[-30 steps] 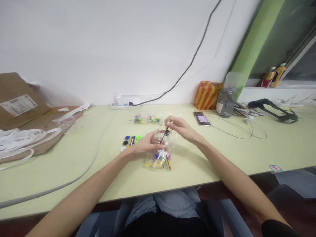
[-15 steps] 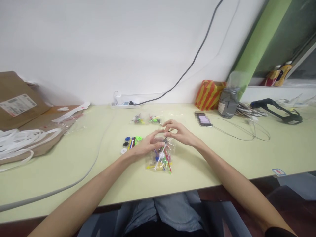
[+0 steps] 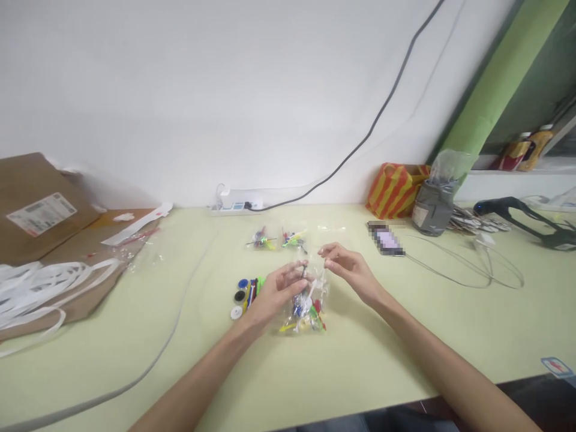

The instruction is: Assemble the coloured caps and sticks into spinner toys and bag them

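Observation:
A clear plastic bag [image 3: 310,321] of small plastic arrows and discs in white, red, yellow, green and blue lies on the table before me. My left hand [image 3: 281,289] is closed on its upper left part, thumb against fingers, near a dark piece. At the bag's upper right edge, my right hand [image 3: 350,270] pinches the film between thumb and index finger; a white piece shows just below. Left of my left hand lie loose pieces: a blue disc [image 3: 243,283], a black disc [image 3: 239,296], a white disc [image 3: 236,312] and several coloured arrows [image 3: 252,292], partly hidden by the hand.
Two small piles of coloured pieces, left [image 3: 261,239] and right [image 3: 294,240], lie farther back. Behind them stands a power strip [image 3: 236,207]. Rightward are a phone [image 3: 386,239], a striped bag [image 3: 393,191] and cables. Brown packaging [image 3: 45,210] and white strapping [image 3: 54,288] occupy the left.
My hands have moved apart at the bag's top, the right one drawing off to the right. The camera view has shifted, so the whole scene sits lower and farther right.

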The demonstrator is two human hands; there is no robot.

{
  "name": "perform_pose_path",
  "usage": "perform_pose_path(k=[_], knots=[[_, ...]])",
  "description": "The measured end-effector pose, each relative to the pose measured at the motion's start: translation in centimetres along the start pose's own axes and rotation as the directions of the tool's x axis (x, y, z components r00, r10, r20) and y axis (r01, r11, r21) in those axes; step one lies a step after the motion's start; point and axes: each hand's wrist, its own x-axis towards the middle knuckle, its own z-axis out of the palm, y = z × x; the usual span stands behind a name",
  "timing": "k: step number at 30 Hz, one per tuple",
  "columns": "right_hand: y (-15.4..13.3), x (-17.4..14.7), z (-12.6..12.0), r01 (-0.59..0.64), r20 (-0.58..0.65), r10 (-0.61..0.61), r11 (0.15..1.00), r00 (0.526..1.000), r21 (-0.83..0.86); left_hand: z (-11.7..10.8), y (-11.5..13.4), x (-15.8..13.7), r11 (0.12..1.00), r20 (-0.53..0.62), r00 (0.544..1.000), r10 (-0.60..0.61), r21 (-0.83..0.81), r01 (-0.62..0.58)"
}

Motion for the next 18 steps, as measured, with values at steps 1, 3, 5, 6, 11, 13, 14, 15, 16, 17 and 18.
perform_pose_path(k=[1,3,5,6,11,13,14,15,16,17,18], knots=[[0.0,0.0,0.1,-0.021,-0.036,0.023,0.998,0.999,0.052,0.2,0.2,-0.1,1.000,-0.016,1.000,0.001,0.010,-0.001],[0.1,0.0,0.5,-0.075,-0.056,0.085,0.985,0.995,0.156,0.4,0.5,-0.4,1.000,-0.038,0.999,0.005,0.004,-0.005],[0.2,-0.1,1.2,-0.152,0.000,0.156,0.964,0.988,0.218,0.5,0.5,-0.6,1.000,-0.054,0.999,-0.007,-0.020,0.006],[0.2,-0.2,1.6,-0.191,0.031,0.189,0.956,0.982,0.224,0.5,0.4,-0.6,1.000,-0.065,0.998,-0.014,-0.022,0.013],[0.2,-0.6,3.7,-0.257,-0.092,0.274,0.953,0.957,0.163,-0.1,-0.2,-0.4,0.995,-0.160,0.987,-0.001,0.094,0.016],[0.3,-0.9,4.2,-0.261,-0.138,0.283,0.952,0.949,0.158,-0.4,-0.2,-0.1,0.995,-0.204,0.979,-0.015,0.096,0.035],[0.5,-1.0,4.3,-0.265,-0.145,0.288,0.951,0.947,0.159,-0.6,-0.1,0.0,0.995,-0.217,0.975,-0.037,0.077,0.055],[0.7,-1.1,4.3,-0.268,-0.151,0.292,0.950,0.945,0.159,-0.7,0.0,0.2,0.996,-0.223,0.973,-0.063,0.053,0.076],[0.8,-1.3,4.3,-0.269,-0.159,0.293,0.951,0.943,0.153,-0.9,0.1,0.3,0.995,-0.227,0.970,-0.083,0.028,0.092],[1.0,-1.4,4.3,-0.269,-0.165,0.290,0.953,0.943,0.140,-1.0,0.3,0.4,0.995,-0.220,0.971,-0.097,0.013,0.102],[1.1,-1.4,4.3,-0.264,-0.173,0.282,0.957,0.944,0.120,-1.2,0.4,0.4,0.995,-0.214,0.972,-0.094,0.013,0.099]])
